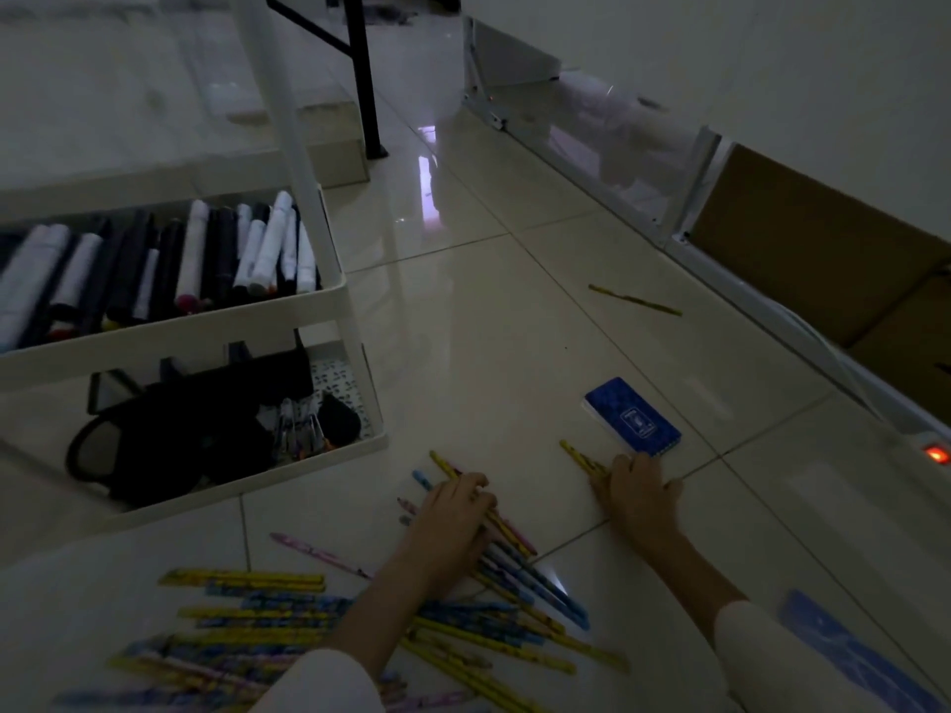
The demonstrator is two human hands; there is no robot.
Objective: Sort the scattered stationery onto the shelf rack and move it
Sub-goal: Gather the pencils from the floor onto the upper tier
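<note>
Pencils (535, 584) are light, stiff, prone to rolling on the glossy floor (463, 326): your left hand (453, 517) clasps a bunch, right hand (635, 488) rests flat; grip them mid-length.

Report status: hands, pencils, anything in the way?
Left hand grips pencil bundle on floor. Right hand on yellow pencil beside blue notebook, grip unclear. Shelf rack left; stray pencil farther out.

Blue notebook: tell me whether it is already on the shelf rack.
No, the blue notebook lies on the tiled floor just ahead of the right hand, apart from the shelf rack.
</note>
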